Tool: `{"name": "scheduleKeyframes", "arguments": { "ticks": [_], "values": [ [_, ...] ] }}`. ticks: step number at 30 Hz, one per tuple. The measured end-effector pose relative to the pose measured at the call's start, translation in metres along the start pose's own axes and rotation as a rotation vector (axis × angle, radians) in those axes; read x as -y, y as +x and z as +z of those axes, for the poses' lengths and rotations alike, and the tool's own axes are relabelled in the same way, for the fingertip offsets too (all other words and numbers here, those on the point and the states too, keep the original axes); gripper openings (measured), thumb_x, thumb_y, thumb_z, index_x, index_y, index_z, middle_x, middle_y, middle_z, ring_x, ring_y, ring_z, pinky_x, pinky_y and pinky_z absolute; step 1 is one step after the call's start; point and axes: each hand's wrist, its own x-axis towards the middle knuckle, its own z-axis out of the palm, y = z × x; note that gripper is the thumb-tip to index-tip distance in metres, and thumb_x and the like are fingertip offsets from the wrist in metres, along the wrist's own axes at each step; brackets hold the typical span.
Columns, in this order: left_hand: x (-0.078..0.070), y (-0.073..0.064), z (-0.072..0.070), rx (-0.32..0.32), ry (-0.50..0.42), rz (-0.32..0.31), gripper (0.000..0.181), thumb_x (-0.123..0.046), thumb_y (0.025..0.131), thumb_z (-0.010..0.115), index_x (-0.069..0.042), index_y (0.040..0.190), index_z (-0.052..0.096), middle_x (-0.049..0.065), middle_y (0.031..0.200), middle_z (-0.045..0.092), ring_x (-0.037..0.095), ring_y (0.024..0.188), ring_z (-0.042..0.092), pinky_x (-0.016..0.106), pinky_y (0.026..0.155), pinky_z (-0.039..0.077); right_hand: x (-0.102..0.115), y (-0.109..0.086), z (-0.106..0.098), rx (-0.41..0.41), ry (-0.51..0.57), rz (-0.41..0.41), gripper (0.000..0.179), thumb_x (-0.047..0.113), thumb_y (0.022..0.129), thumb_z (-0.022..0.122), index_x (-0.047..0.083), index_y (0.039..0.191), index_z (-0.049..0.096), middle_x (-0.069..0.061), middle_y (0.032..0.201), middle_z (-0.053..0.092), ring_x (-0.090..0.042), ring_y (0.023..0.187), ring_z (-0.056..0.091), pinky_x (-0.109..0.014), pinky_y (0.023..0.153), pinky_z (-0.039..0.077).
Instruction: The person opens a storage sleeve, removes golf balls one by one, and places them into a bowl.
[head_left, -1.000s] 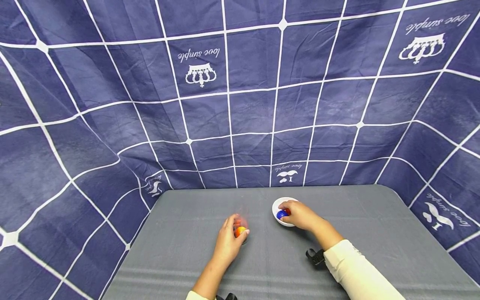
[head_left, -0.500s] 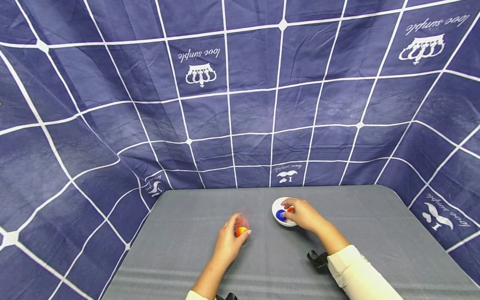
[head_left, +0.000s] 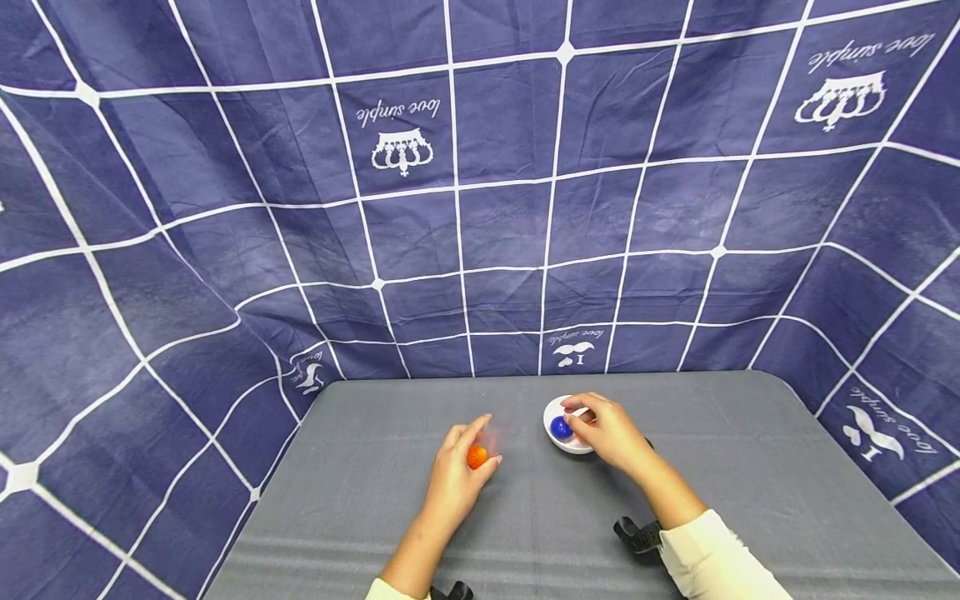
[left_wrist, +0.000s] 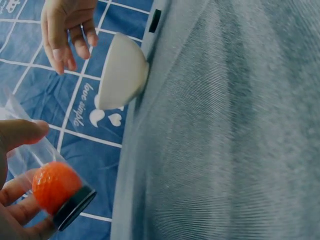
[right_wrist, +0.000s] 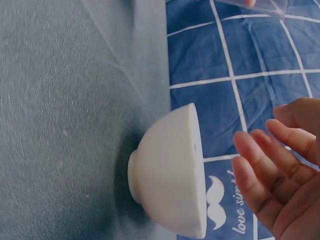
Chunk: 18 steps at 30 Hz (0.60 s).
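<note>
My left hand (head_left: 456, 471) grips a clear tube with a black base (left_wrist: 75, 207). An orange ball (left_wrist: 56, 187) shows inside it, just above the base. The tube leans in the left wrist view. To the right stands a white bowl (head_left: 551, 417), upright on the table, with a blue ball (head_left: 561, 427) in it. Over the bowl's right side hangs my right hand (head_left: 611, 429), its fingers loosely bent. Nothing shows between those fingers in the right wrist view (right_wrist: 282, 175). Part of the bowl's inside is hidden by this hand.
A grey cloth covers the table (head_left: 360, 500). Behind it and at both sides hangs a blue curtain (head_left: 502, 225) with white lines and printed motifs. A dark strap (head_left: 636, 535) sits at the right wrist.
The left hand's fingertips have moved slightly away from me and spread wider. My right hand has shifted a little right, and the red ball seen near its fingers no longer shows.
</note>
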Motion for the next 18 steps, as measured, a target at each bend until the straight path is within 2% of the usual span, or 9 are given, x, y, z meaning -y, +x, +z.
{"name": "scheduleKeyframes", "arguments": {
  "ticks": [4, 6, 11, 15, 18],
  "values": [
    [-0.005, 0.003, -0.003, -0.001, 0.053, 0.048, 0.073, -0.011, 0.071, 0.090, -0.026, 0.137, 0.064, 0.007, 0.107, 0.067, 0.019, 0.094, 0.067, 0.039, 0.086, 0.055, 0.005, -0.004, 0.001, -0.045, 0.041, -0.002, 0.024, 0.008, 0.091, 0.070, 0.002, 0.114, 0.072, -0.009, 0.104, 0.072, -0.004, 0.079, 0.066, -0.019, 0.067, 0.054],
    [-0.007, 0.004, -0.004, -0.006, 0.085, 0.074, 0.075, -0.010, 0.070, 0.091, -0.026, 0.138, 0.063, 0.004, 0.108, 0.068, 0.019, 0.097, 0.067, 0.040, 0.088, 0.055, 0.008, -0.006, 0.002, -0.054, 0.057, 0.009, 0.023, 0.008, 0.091, 0.070, 0.002, 0.114, 0.072, -0.008, 0.104, 0.072, -0.002, 0.078, 0.065, -0.019, 0.067, 0.054],
    [-0.012, 0.006, -0.005, -0.018, 0.179, 0.120, 0.073, -0.012, 0.066, 0.092, -0.019, 0.134, 0.064, 0.002, 0.108, 0.071, 0.022, 0.101, 0.068, 0.042, 0.089, 0.052, 0.014, -0.010, 0.003, -0.044, 0.112, 0.042, 0.023, 0.010, 0.093, 0.069, 0.004, 0.115, 0.072, -0.008, 0.108, 0.071, 0.000, 0.078, 0.064, -0.019, 0.070, 0.054],
    [-0.015, 0.008, -0.005, -0.010, 0.195, 0.126, 0.063, -0.011, 0.066, 0.092, -0.015, 0.123, 0.067, 0.003, 0.111, 0.072, 0.024, 0.105, 0.067, 0.043, 0.090, 0.050, 0.017, -0.016, 0.002, -0.039, 0.161, 0.042, 0.021, 0.010, 0.094, 0.068, 0.005, 0.114, 0.072, -0.013, 0.111, 0.071, -0.007, 0.080, 0.067, -0.020, 0.071, 0.055],
    [-0.019, 0.008, -0.006, -0.008, 0.195, 0.132, 0.059, -0.011, 0.066, 0.092, -0.017, 0.120, 0.070, 0.002, 0.113, 0.072, 0.024, 0.106, 0.067, 0.044, 0.093, 0.050, 0.018, -0.019, 0.003, -0.027, 0.204, 0.044, 0.021, 0.010, 0.095, 0.068, 0.006, 0.115, 0.071, -0.017, 0.112, 0.071, -0.012, 0.080, 0.070, -0.020, 0.070, 0.055]
  ]
}}
